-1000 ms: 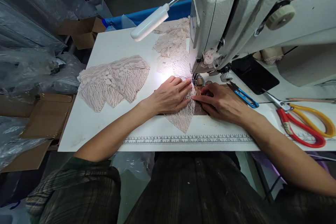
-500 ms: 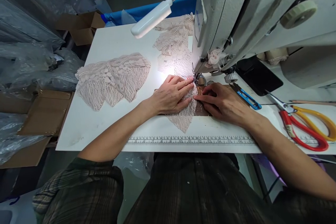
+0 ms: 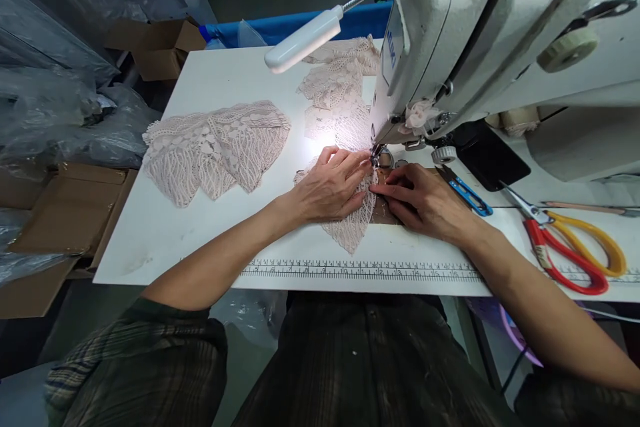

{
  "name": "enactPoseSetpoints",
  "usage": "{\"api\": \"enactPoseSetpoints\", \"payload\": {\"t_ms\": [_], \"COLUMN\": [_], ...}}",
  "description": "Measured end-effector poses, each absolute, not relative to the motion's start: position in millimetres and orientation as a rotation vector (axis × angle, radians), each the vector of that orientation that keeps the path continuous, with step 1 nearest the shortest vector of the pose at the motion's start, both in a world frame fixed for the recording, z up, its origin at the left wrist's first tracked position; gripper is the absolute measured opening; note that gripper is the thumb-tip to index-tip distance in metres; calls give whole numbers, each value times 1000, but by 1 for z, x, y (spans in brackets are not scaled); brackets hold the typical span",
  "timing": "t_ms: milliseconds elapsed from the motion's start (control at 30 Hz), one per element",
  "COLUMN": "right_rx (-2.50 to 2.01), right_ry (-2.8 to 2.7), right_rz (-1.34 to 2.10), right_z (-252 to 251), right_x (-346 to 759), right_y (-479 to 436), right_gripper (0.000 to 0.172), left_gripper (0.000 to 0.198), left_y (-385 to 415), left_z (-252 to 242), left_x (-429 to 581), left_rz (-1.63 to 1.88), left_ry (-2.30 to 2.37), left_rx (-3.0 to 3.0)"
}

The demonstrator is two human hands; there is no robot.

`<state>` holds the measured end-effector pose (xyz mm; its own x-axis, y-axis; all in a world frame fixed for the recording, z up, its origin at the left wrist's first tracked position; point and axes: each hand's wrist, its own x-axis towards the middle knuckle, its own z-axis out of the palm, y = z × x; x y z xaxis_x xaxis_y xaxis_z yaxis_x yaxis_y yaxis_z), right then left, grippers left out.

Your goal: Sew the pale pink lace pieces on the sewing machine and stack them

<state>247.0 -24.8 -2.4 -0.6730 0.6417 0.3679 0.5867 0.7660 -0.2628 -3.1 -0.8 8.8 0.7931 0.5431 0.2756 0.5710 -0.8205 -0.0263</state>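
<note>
A pale pink lace piece (image 3: 351, 232) lies under the needle area of a white sewing machine (image 3: 420, 47), its pointed end toward me. My left hand (image 3: 333, 187) rests flat on the lace, fingers stretched out, with the fingertips close beside the presser foot (image 3: 375, 155). On the other side, my right hand (image 3: 417, 197) pinches the right edge of the lace between thumb and forefinger, just in front of the foot. More of the lace (image 3: 350, 123) runs on behind the needle, lit by the lamp. What the left fingers cover is hidden.
Stacked lace pieces (image 3: 215, 150) lie on the left of the white table (image 3: 145, 240). A lamp (image 3: 305, 40) hangs over the back. To the right are blue thread snips (image 3: 467, 192), a black phone (image 3: 493, 153) and red-and-yellow scissors (image 3: 565, 240). A printed ruler (image 3: 360, 270) follows the front edge.
The camera view has shifted slightly. A bit more lace now shows at the left of my left hand. Both hands keep nearly the same place on the lace.
</note>
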Motion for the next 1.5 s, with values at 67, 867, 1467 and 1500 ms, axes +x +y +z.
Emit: {"api": "enactPoseSetpoints", "payload": {"t_ms": [67,867,1467,1500], "right_rx": [-929,-1036,-1043,-1040], "right_ry": [-2527,-2468,-2493,-2492], "right_rz": [154,31,3,-2], "right_z": [-2,-1,-2,-2], "right_x": [247,232,232,232], "right_y": [-25,-23,-22,-22], "right_gripper": [33,32,34,34], "left_gripper": [33,49,43,39], "left_y": [0,-3,7,10], "left_z": [6,10,7,7], "left_x": [-3,-1,4,5], "left_rz": [-433,-259,-490,-544], "left_ry": [-806,-904,-1141,-1172], "left_rx": [-2883,-2849,-2849,-2822]}}
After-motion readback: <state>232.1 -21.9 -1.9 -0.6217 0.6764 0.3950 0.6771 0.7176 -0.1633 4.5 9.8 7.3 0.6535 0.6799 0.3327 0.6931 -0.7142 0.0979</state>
